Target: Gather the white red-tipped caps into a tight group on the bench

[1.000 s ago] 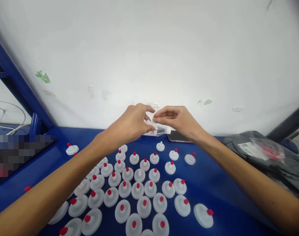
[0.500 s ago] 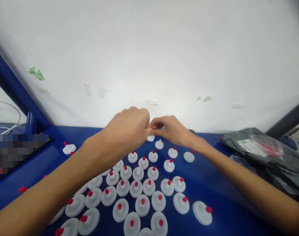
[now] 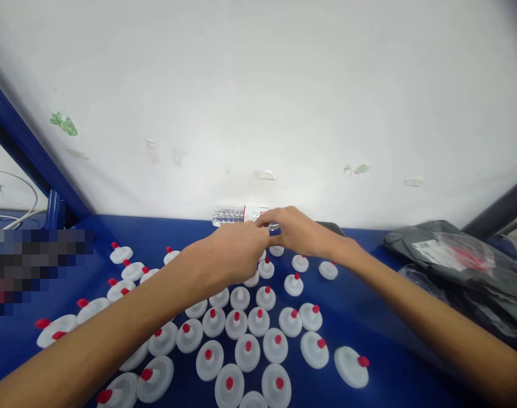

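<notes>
No legible text found. The bottle (image 3: 237,215) label is red and white, its print too small to read. The bag (image 3: 449,255) label is blurred.

Round white plastic caps with red tips (image 3: 247,352): smooth, matt. Smooth blue bench (image 3: 369,317): slight sheen. Clear plastic bottle (image 3: 237,215): glossy. Dark grey plastic bags (image 3: 458,266): crinkled, shiny.

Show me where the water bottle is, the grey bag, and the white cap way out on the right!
water bottle (image 3: 231,215): head view, on its clear ribbed body.
grey bag (image 3: 454,255): head view, on its crumpled top.
white cap (image 3: 351,367): head view, on its round white base.
</notes>
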`<act>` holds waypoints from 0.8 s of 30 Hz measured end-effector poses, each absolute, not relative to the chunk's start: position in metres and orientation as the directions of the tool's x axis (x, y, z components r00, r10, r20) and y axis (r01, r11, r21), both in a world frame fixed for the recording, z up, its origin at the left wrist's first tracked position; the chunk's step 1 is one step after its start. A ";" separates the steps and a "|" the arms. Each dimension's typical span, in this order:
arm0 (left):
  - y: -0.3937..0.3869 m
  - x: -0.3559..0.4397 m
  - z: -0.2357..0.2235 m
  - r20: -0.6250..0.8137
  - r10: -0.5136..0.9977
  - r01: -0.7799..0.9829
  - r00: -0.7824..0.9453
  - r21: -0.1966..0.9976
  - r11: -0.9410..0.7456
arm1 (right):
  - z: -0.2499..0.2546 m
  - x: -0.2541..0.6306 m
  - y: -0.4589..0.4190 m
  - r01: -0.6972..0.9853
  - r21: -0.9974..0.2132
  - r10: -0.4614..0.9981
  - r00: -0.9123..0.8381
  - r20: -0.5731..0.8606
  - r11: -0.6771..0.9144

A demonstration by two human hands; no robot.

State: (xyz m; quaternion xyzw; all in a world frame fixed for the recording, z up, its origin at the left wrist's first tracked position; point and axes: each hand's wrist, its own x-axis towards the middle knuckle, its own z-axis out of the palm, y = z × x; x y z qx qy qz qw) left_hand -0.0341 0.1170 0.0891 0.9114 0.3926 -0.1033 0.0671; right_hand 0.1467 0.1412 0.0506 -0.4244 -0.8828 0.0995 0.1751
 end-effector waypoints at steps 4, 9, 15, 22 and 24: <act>0.118 -0.033 0.091 -0.224 0.715 0.737 0.663 0.022 -0.676 | 0.067 0.152 0.134 0.730 -0.306 0.791 -0.542 0.285 0.611; 0.118 -0.033 0.099 -0.166 0.754 0.764 0.635 -0.004 -0.645 | 0.080 0.153 0.124 0.760 -0.291 0.808 -0.495 0.319 0.581; 0.121 -0.036 0.092 -0.219 0.737 0.760 0.640 0.032 -0.650 | 0.080 0.149 0.122 0.771 -0.276 0.813 -0.496 0.305 0.574; 0.126 -0.035 0.085 -0.230 0.716 0.743 0.659 0.047 -0.668 | 0.075 0.149 0.125 0.771 -0.262 0.808 -0.504 0.305 0.580; 0.122 -0.033 0.087 -0.222 0.721 0.744 0.657 0.037 -0.667 | 0.075 0.150 0.125 0.771 -0.259 0.807 -0.505 0.307 0.581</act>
